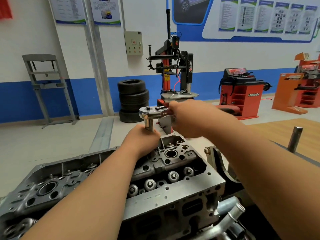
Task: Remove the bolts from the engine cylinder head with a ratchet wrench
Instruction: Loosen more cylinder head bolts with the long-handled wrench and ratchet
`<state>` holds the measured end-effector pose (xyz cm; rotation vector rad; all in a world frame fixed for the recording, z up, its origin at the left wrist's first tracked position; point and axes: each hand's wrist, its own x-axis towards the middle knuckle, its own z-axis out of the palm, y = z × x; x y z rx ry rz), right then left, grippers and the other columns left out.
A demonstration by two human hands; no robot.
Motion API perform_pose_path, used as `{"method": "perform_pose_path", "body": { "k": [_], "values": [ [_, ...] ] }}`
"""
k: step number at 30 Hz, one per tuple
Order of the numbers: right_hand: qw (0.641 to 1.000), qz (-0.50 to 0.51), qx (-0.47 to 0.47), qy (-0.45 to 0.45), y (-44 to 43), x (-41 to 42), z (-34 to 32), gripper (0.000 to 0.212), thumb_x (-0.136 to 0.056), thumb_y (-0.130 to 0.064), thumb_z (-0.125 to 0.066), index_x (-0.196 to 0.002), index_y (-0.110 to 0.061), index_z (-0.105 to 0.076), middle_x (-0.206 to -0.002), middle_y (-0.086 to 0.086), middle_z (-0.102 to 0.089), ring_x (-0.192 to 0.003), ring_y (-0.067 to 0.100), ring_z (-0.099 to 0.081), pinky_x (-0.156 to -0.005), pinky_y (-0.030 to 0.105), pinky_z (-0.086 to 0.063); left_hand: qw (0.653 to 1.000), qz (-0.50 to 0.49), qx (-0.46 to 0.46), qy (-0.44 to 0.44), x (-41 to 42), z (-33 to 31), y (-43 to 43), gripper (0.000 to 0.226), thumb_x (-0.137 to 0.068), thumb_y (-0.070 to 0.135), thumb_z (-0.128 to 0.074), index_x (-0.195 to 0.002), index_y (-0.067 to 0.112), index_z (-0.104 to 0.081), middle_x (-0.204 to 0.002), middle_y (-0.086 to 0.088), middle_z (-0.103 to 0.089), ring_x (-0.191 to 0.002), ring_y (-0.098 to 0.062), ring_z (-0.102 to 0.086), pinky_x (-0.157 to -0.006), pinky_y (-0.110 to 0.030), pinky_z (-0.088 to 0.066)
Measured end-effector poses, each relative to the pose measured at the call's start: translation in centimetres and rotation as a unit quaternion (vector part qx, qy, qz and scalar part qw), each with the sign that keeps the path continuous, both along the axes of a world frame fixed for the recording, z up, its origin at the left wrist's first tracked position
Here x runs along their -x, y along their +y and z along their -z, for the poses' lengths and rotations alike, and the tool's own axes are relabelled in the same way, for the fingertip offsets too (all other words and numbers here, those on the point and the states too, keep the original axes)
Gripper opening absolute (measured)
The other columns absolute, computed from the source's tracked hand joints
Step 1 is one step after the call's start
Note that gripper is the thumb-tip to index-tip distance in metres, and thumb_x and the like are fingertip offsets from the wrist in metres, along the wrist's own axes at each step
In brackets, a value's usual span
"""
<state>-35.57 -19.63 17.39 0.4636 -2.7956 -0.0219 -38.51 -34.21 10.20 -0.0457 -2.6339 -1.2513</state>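
1. A grey cast-metal engine cylinder head [174, 191] fills the lower centre and lower left of the frame, its open top facing up; four round silver valve-spring caps [150, 184] sit in a row along its near side.
2. One chrome ratchet wrench [153, 113] stands above the far end of the head at centre frame; its round head is level, and a chrome socket [149, 123] hangs straight down from it.
3. The left hand [141, 142] is curled tight around the lower part of the socket, just above the head's far end; the bolt under it is hidden, so I cannot tell its state.
4. The right hand [186, 118], right of centre, is closed around the wrench handle, which it covers entirely; the hand is blurred.
5. Behind, upper centre, stands one red-and-black tyre changer [173, 70]; left of it rises one stack of four black tyres [133, 99].
6. At right of the frame are one red wheel balancer [242, 90] and one orange display stand [290, 94]; one grey metal frame [50, 87] leans by the wall at left.
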Motion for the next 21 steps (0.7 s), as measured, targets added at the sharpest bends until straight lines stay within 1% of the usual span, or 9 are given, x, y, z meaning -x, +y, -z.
{"method": "perform_pose_path", "body": {
  "k": [2, 4, 6, 9, 11, 13, 18, 19, 21],
  "values": [
    [0.997, -0.057, 0.039, -0.041, 0.1, 2.3, -0.6, 0.023, -0.092, -0.023, -0.053, -0.115, -0.021, -0.052, -0.075, -0.008, -0.046, -0.066, 0.008, -0.043, -0.053, 0.025, -0.033, 0.999, 0.028, -0.019, -0.003, 0.0, 0.1, -0.3, 0.020, -0.076, 0.025, -0.052, -0.069, 0.010, -0.064, -0.069, -0.008, -0.065, -0.067, -0.020, -0.057, -0.065, -0.032, -0.047],
    [0.994, -0.081, 0.048, -0.058, -0.8, 4.3, -1.0, 0.006, -0.091, -0.022, -0.058, -0.096, -0.022, -0.055, -0.076, -0.007, -0.047, -0.066, 0.008, -0.044, -0.053, 0.024, -0.031, 0.998, 0.042, -0.040, -0.003, 0.1, 0.1, -0.8, 0.013, -0.077, 0.026, -0.059, -0.072, 0.016, -0.066, -0.070, -0.004, -0.067, -0.066, -0.013, -0.057, -0.066, -0.030, -0.047],
    [0.994, -0.089, 0.024, -0.056, -2.4, 5.9, -1.0, 0.016, -0.090, -0.019, -0.060, -0.079, -0.023, -0.048, -0.074, -0.005, -0.047, -0.064, 0.009, -0.043, -0.051, 0.023, -0.028, 0.997, 0.047, -0.059, -0.001, 0.4, 0.0, -1.3, 0.006, -0.076, 0.029, -0.067, -0.075, 0.023, -0.067, -0.067, 0.010, -0.066, -0.066, -0.003, -0.058, -0.063, -0.023, -0.044],
    [0.990, -0.137, -0.005, -0.042, -4.4, 7.3, -1.0, 0.006, -0.090, -0.015, -0.059, -0.095, -0.017, -0.055, -0.086, -0.001, -0.054, -0.077, 0.017, -0.051, -0.059, 0.022, -0.030, 0.995, 0.036, -0.087, -0.026, 0.7, 0.0, -1.5, 0.019, -0.073, 0.034, -0.072, -0.089, 0.027, -0.064, -0.084, 0.012, -0.066, -0.080, -0.004, -0.062, -0.067, -0.022, -0.044],
    [0.982, -0.181, 0.034, -0.043, -5.0, 7.5, -0.7, 0.015, -0.090, -0.013, -0.057, -0.106, -0.015, -0.056, -0.105, 0.001, -0.058, -0.095, 0.020, -0.055, -0.073, 0.024, -0.037, 0.996, 0.020, -0.074, -0.033, 0.8, 0.0, -1.3, 0.020, -0.075, 0.032, -0.069, -0.094, 0.029, -0.063, -0.089, 0.010, -0.065, -0.082, -0.006, -0.062, -0.067, -0.023, -0.045],
    [0.972, -0.209, 0.095, -0.042, -5.1, 7.5, 0.0, 0.020, -0.090, -0.010, -0.056, -0.109, -0.014, -0.056, -0.115, 0.002, -0.056, -0.100, 0.021, -0.055, -0.078, 0.026, -0.039, 0.999, 0.011, -0.039, -0.031, 0.8, -0.2, -1.0, 0.014, -0.078, 0.026, -0.062, -0.091, 0.029, -0.064, -0.090, 0.009, -0.065, -0.083, -0.010, -0.061, -0.070, -0.025, -0.047],
    [0.969, -0.186, 0.160, -0.028, -5.2, 7.7, 1.4, 0.032, -0.087, -0.007, -0.057, -0.118, -0.017, -0.053, -0.117, 0.004, -0.048, -0.099, 0.020, -0.052, -0.082, 0.025, -0.039, 1.000, 0.000, 0.025, -0.016, 0.2, -0.7, -0.2, 0.026, -0.074, 0.012, -0.048, -0.084, 0.012, -0.072, -0.093, -0.007, -0.070, -0.088, -0.026, -0.061, -0.081, -0.040, -0.051],
    [0.973, -0.168, 0.159, -0.026, -5.1, 7.8, 1.4, 0.032, -0.088, -0.009, -0.056, -0.119, -0.018, -0.052, -0.117, 0.003, -0.047, -0.100, 0.022, -0.051, -0.083, 0.028, -0.041, 1.000, 0.000, 0.025, -0.015, 0.1, -0.8, -0.1, 0.026, -0.073, 0.011, -0.048, -0.082, 0.010, -0.072, -0.091, -0.009, -0.070, -0.087, -0.027, -0.062, -0.079, -0.041, -0.052],
    [0.986, -0.114, 0.123, -0.013, -4.4, 7.6, 1.3, 0.028, -0.090, -0.011, -0.052, -0.116, -0.019, -0.049, -0.110, 0.002, -0.044, -0.098, 0.024, -0.050, -0.073, 0.033, -0.041, 1.000, -0.001, 0.014, -0.024, 0.1, -0.8, -0.1, 0.024, -0.074, 0.011, -0.050, -0.071, 0.016, -0.074, -0.085, -0.005, -0.071, -0.081, -0.021, -0.062, -0.066, -0.032, -0.050]
  ]
}}
